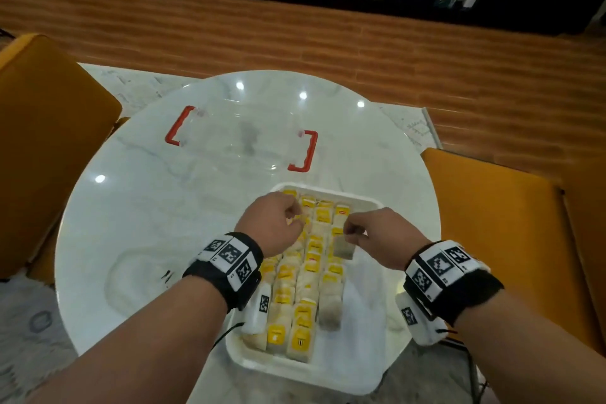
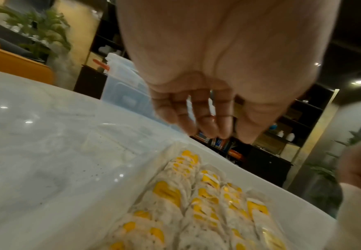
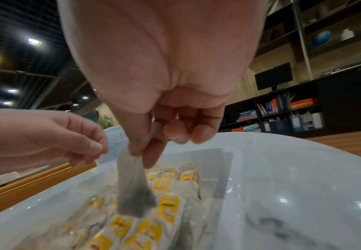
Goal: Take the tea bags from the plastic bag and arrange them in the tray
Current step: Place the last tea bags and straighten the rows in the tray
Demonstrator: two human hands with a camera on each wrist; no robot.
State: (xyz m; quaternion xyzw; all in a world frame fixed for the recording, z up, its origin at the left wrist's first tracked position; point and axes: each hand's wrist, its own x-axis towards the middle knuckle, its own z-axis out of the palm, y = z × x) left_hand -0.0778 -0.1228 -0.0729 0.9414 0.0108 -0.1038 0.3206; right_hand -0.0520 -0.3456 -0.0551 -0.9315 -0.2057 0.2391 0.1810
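Note:
A white tray (image 1: 328, 377) on the round marble table holds several rows of tea bags (image 1: 311, 272) with yellow tags. My right hand (image 1: 349, 231) pinches one tea bag (image 1: 344, 249) by its top; it hangs above the tray's right side. In the right wrist view that tea bag (image 3: 132, 194) dangles from thumb and forefinger (image 3: 140, 155) over the rows. My left hand (image 1: 293, 218) hovers over the tray's far left with curled fingers; whether it holds anything is unclear. The clear plastic bag (image 1: 137, 272) lies flat left of the tray.
A clear plastic box (image 1: 242, 138) with red handles stands behind the tray. Mustard chairs flank the table at the left (image 1: 49, 141) and the right (image 1: 508, 223). Bare marble (image 1: 131, 190) shows left of the tray. Dark shelves line the far wall.

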